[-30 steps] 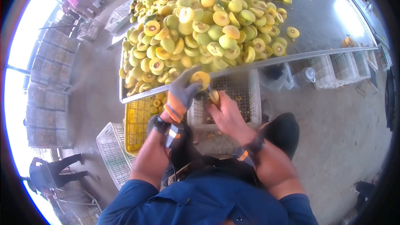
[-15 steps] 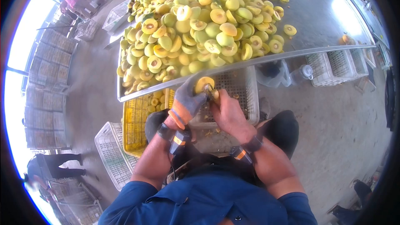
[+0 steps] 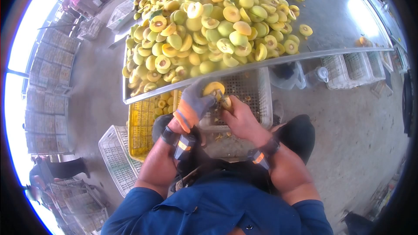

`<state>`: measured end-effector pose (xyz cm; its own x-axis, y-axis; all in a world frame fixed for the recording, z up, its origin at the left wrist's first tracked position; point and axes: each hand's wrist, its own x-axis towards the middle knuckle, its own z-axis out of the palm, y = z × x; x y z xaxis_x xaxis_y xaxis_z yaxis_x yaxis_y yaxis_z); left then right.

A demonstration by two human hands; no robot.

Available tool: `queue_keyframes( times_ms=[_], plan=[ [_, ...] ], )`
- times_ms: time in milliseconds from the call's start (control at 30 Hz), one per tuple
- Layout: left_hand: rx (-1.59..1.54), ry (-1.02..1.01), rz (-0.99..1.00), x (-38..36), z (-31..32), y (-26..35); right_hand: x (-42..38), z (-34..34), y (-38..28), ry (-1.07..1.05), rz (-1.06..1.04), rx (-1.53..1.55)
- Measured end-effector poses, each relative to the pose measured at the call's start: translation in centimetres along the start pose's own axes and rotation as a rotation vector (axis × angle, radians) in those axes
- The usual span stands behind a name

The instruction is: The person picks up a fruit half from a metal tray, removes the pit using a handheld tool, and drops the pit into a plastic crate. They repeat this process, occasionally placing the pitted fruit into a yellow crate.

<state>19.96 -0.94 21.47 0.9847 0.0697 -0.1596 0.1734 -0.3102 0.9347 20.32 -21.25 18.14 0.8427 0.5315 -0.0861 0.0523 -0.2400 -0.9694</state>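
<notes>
My left hand point(image 3: 195, 100), in a grey and orange glove, is closed around a halved yellow peach point(image 3: 214, 88), its cut face turned up. Bare, my right hand point(image 3: 242, 116) grips a short pitting knife point(image 3: 226, 102) with a wooden-looking handle. Its metal end meets the peach half near my left fingertips; the exact contact is hard to make out. Both hands are just off the near edge of the metal table point(image 3: 324, 21), above a pale plastic crate point(image 3: 265, 100) with small scraps in it. A large heap of halved peaches point(image 3: 204, 30) covers the table's left part.
A yellow crate point(image 3: 141, 126) holding peach pieces stands left of my knees, beside a white crate point(image 3: 114, 159). More white crates point(image 3: 352, 70) and a clear plastic jug point(image 3: 321, 75) sit under the table at right. Stacked crates point(image 3: 48, 100) and other people are at far left.
The knife handle has turned slightly against the peach half, and my right forearm has shifted a little outward. My left hand keeps its hold. At lower left, a person has changed posture.
</notes>
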Motion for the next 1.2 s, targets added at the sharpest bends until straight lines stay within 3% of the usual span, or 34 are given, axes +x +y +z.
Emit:
queue_keyframes(
  times_ms=[133, 433, 467, 500, 567, 633, 700, 767, 867, 933, 1033, 1067, 1200],
  plan=[
    [-0.494, 0.066, -0.083, 0.3, 0.0, -0.8, 0.0, 0.4, -0.1, 0.020, 0.019, -0.011],
    [-0.629, 0.182, 0.013, -0.4, 2.4, -2.9, 0.2, 1.3, 0.8, 0.128, 0.022, -0.033],
    [-0.476, 0.204, 0.078, -0.7, 2.7, -3.1, 0.1, 1.4, 0.8, 0.134, 0.030, -0.037],
    [-0.322, 0.225, 0.143, -0.9, 2.8, -3.1, 0.2, 1.2, 0.5, 0.044, 0.124, 0.132],
    [-0.376, 0.235, 0.126, -1.1, 3.2, -2.9, 0.5, 0.5, -0.3, -0.139, 0.310, 0.469],
    [-0.793, 0.207, -0.039, -1.1, 3.8, -1.3, 0.6, 1.7, 0.7, -0.038, 0.176, 0.451],
    [-0.805, 0.251, -0.027, -1.1, 4.6, -1.6, 0.5, 2.0, 0.9, -0.023, 0.187, 0.518],
    [-0.798, 0.274, -0.016, -1.2, 4.9, -1.8, 0.5, 1.5, 0.3, -0.090, 0.342, 0.675],
    [-0.898, 0.248, -0.035, -1.2, 4.9, -1.7, 0.7, 1.1, 0.5, -0.120, 0.367, 0.615],
    [-1.132, 0.196, -0.096, -0.7, 4.3, -2.1, 1.1, 1.8, 2.0, -0.008, 0.194, 0.365],
    [0.273, 0.256, 0.556, 0.1, 2.4, -1.7, 1.1, 2.8, 3.0, 0.119, 0.002, 0.072],
    [0.130, 0.167, 0.372, 0.0, 2.4, -1.3, 0.8, 3.1, 3.1, 0.153, -0.049, -0.013],
    [0.484, 0.306, 0.413, 1.0, 3.4, -1.8, 0.4, 2.9, 1.7, 0.148, 0.005, -0.078]
  ],
)
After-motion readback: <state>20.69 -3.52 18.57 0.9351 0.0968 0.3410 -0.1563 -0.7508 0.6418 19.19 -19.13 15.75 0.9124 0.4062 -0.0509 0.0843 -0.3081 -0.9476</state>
